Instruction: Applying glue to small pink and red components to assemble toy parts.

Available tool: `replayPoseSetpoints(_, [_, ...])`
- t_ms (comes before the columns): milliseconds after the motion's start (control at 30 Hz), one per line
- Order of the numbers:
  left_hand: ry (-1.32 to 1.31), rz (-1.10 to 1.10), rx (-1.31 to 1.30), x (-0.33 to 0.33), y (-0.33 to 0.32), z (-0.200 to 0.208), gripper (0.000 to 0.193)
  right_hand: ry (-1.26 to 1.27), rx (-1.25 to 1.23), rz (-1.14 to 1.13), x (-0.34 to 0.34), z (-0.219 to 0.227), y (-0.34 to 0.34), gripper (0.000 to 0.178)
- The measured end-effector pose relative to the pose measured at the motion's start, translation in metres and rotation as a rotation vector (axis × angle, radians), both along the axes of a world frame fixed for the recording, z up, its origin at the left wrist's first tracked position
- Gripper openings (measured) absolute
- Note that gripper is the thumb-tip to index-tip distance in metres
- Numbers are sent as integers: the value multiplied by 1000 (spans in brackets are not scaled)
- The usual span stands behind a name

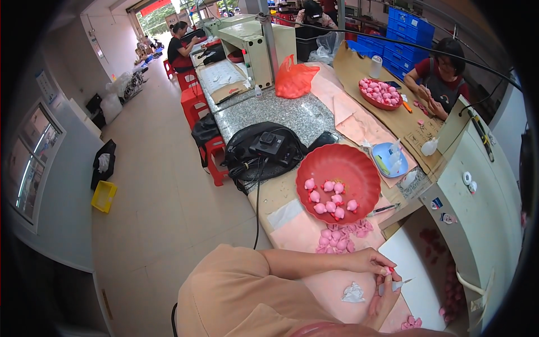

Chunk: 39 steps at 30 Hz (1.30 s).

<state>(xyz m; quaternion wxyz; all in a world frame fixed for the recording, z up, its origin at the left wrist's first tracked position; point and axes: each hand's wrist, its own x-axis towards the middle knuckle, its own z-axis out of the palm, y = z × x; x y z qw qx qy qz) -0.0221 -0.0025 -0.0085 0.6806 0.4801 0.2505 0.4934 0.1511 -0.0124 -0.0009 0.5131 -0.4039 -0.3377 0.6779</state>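
Note:
My left hand (371,260) reaches across in front of me, its fingers closed in a pinch on a small pink-and-red piece (388,271). Close against it, my right hand (380,302) is wrapped round a small white needle-tipped bottle (389,287), whose thin tip points right. The fingertips of both hands meet around the piece, so most of it is hidden. Just beyond the hands lies a heap of loose pink pieces (337,240). Behind that heap stands a red scalloped bowl (359,163) with several round pink figures with red parts inside.
A crumpled white tissue (353,292) lies left of my right hand. A white board (412,281) and a pale machine housing (477,196) stand to the right. Farther off are a blue tray (382,151), a black bag (247,151) with cables, and a co-worker (443,78) beside another red bowl (368,101).

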Motion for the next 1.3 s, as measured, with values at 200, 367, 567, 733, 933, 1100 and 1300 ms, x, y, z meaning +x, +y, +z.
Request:
replayPoseSetpoints(200, [-22, -44, -5, -2, 0, 1, 35, -19, -33, 6, 3, -5, 2, 18])
replayPoseSetpoints(367, [-37, -30, 0, 0, 2, -3, 34, -43, -14, 6, 2, -1, 2, 18])
replayPoseSetpoints(567, [-61, -19, 40, 0, 6, -10, 31, -73, 10, 27, 7, -10, 5, 23])
replayPoseSetpoints(733, [-85, -7, 29, -1, 3, -13, 30, -93, -4, 19, 3, -8, 3, 22])
replayPoseSetpoints(933, [-107, -7, 48, 1, 4, -15, 31, -92, -16, 11, 3, -6, 3, 21])
replayPoseSetpoints(1100, [-90, -33, 21, 1, 3, -8, 32, -39, 45, 13, 8, -13, 3, 21])
replayPoseSetpoints(1300, [3, -57, 7, -1, 1, -1, 33, -40, -17, 9, 4, -4, 1, 15])
